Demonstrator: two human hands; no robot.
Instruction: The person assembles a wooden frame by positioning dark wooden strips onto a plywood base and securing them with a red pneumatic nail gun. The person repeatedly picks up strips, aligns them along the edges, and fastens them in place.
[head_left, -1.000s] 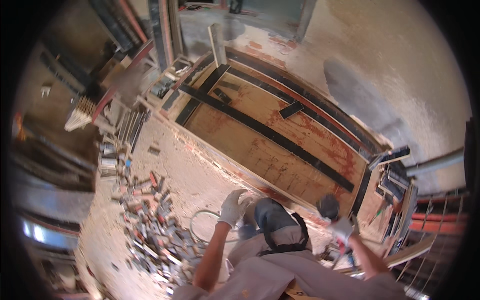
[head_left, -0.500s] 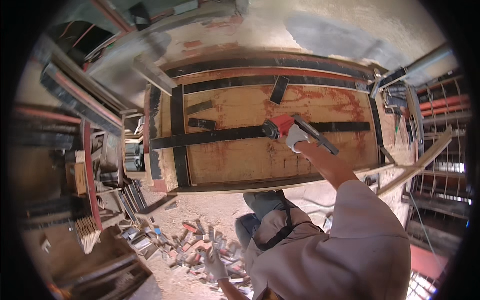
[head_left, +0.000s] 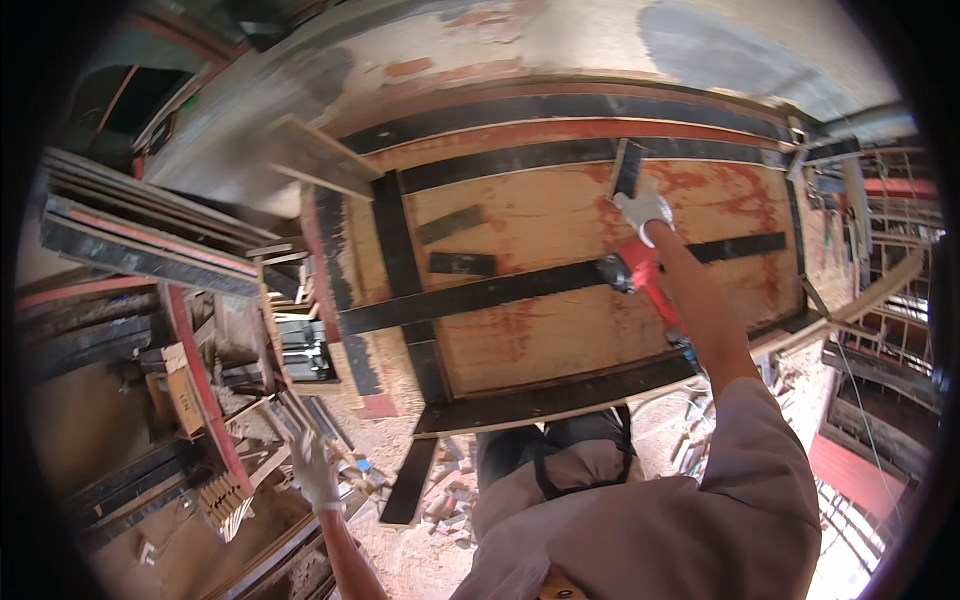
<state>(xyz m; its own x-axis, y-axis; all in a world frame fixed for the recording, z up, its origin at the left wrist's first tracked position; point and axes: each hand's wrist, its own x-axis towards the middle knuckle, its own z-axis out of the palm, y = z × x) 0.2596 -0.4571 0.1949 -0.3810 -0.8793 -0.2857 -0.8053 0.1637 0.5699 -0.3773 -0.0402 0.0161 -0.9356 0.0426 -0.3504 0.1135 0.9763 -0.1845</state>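
Note:
My right hand (head_left: 643, 212), in a white glove, is at the near end of a short black board (head_left: 627, 168), with its thumb and fingers about that end. The board lies slanted on a framed wooden panel (head_left: 520, 340). Below that hand, a red and black nail gun (head_left: 640, 268) rests on the panel, partly covered by my right forearm. My left hand (head_left: 315, 470), also gloved, is held out left of the panel, fingers stretched and holding nothing. Two more short dark boards, one greyish (head_left: 451, 224) and one black (head_left: 462, 264), lie on the panel's left part.
Long black strips (head_left: 560, 285) run along and across the panel. A loose plank (head_left: 325, 155) juts over its far left corner. Stacked boards (head_left: 150, 235) stand at the left. Wood offcuts (head_left: 450, 500) litter the floor. A wire-mesh rack (head_left: 890, 270) is at the right.
My right hand has let go of the nail gun, leaving it on the panel, and moved away from me to the short black board. My left hand has risen leftward from above the offcuts.

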